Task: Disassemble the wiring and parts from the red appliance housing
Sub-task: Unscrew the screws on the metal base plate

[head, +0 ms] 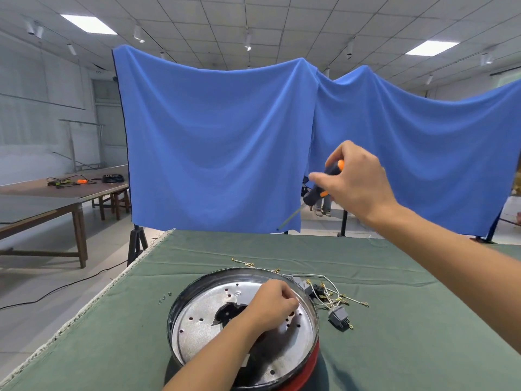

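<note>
On the near edge of the green cloth-covered table [394, 292] sits the red appliance housing [313, 368], its red wall showing only at the near right under a round, silvery perforated metal plate [203, 328] ringed by a dark rim. Inside that dish the left hand [270, 306] rests over the plate's right half, fingers curled together with the tips pinched low against the metal; whether they hold anything small cannot be told. Raised well above the table on the right, the right hand [355, 179] is wrapped around the dark-and-orange handle of a screwdriver [321, 187], its shaft angling down and to the left toward the far table edge. Just right of the housing lies a tangle of white wires [329, 292] with brass-coloured terminals, and a grey switch block [339, 317] near them. A few small screws [165, 297] lie on the cloth to the left of the rim. Blue drapes [220, 142] hang behind the table.
</note>
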